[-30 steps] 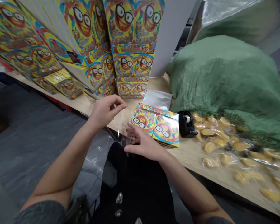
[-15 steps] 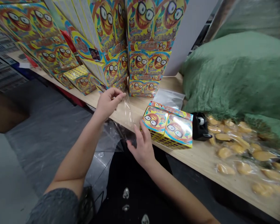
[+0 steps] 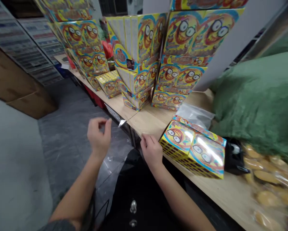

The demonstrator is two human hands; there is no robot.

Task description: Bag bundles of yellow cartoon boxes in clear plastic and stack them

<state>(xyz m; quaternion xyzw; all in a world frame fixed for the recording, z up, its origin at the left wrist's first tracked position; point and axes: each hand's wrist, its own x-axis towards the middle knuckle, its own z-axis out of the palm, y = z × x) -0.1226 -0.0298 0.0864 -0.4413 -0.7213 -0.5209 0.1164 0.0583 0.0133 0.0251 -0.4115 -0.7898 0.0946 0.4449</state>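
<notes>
My left hand is raised over the floor, left of the table edge, its thumb and fingers pinched. A thin clear plastic film glints just beside its fingertips; most of its outline is lost against the background. At the table's front edge is my right hand, fingers curled together; what they pinch is too small to make out. Directly right of it, a yellow and blue cartoon-face box lies on the wooden table. A black tape dispenser touches the box's right end.
Stacks of similar boxes stand along the back of the table, with a smaller box further left. A clear bag lies behind the near box. Green sacking and wrapped yellow pieces are at right. Brown cartons stand at left.
My left hand has moved left and down, away from the stacks and further from my right hand. My right hand's fingers have curled closed. The view has turned left, shifting the table rightward.
</notes>
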